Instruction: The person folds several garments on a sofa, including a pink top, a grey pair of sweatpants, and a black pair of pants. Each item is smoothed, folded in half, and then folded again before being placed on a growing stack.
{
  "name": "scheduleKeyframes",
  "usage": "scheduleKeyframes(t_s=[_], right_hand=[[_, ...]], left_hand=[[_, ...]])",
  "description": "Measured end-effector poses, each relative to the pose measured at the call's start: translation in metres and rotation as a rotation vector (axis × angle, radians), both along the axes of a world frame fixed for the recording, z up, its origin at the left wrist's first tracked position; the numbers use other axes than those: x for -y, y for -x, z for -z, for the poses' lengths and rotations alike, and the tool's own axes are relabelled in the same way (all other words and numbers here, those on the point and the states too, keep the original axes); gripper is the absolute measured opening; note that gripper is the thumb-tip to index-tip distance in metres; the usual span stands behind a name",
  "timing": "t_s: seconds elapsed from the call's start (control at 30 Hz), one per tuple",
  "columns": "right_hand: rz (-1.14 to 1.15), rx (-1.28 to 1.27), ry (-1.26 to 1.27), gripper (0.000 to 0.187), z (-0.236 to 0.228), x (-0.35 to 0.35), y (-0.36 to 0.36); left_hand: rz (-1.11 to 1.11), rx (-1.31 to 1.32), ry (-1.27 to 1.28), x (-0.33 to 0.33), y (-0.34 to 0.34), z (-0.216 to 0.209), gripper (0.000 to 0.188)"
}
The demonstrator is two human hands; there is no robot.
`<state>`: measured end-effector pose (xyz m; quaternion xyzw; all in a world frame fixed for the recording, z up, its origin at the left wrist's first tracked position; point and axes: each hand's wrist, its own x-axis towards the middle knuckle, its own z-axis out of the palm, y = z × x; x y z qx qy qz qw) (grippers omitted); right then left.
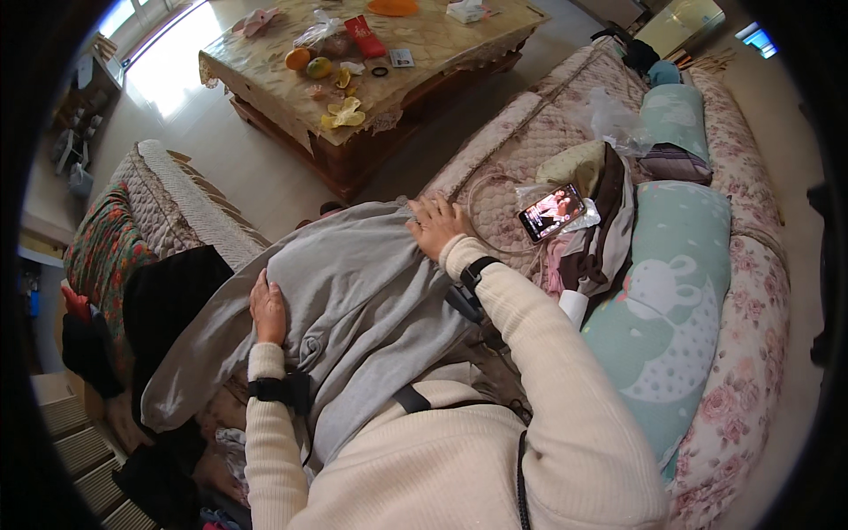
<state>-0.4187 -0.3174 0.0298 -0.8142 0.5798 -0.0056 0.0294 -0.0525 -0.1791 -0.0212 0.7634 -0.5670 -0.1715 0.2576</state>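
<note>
A light grey long-sleeved garment (349,256) is spread across my lap, with one sleeve trailing to the lower left and some folds near its middle. Flat on the left part of the cloth lies my left hand (268,309), fingers stretched out. My right hand (435,225) rests at the garment's far right edge, its fingers somewhat apart and slightly bent over the fabric. Neither hand visibly grips the cloth. Both my wrists wear black straps, and my sleeves are cream.
To the right, a floral sofa holds a lit phone (552,212), green cushions (662,322), brown and pink clothing (592,243) and a plastic bag (609,119). Ahead stands a covered table (442,62) with fruit, peel and a red packet. Dark clothes (172,296) lie at the left.
</note>
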Motion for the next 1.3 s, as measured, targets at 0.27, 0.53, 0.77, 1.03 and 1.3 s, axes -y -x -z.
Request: scheduleKeyframes(t_s=[0.27,0.53,0.77,1.03,1.3], right_hand=[[-0.427,0.522,-0.270,0.054,-0.036,-0.045,-0.082],[-0.747,0.207,-0.394,0.060,-0.033,-0.083,-0.101],[-0.447,0.278,-0.407,0.063,-0.003,-0.072,-0.047],[-0.116,-0.014,0.089,0.056,0.021,-0.046,0.022],[-0.174,0.322,-0.097,0.057,-0.014,-0.072,0.008]], left_hand=[[-0.003,-0.006,0.006,0.001,-0.004,0.006,0.048],[0.009,-0.035,0.021,0.001,-0.004,0.002,0.048],[-0.002,-0.023,0.023,-0.001,-0.002,0.000,0.049],[-0.005,-0.005,0.009,0.000,0.000,-0.003,0.048],[-0.029,-0.050,0.063,-0.003,0.004,-0.005,0.047]])
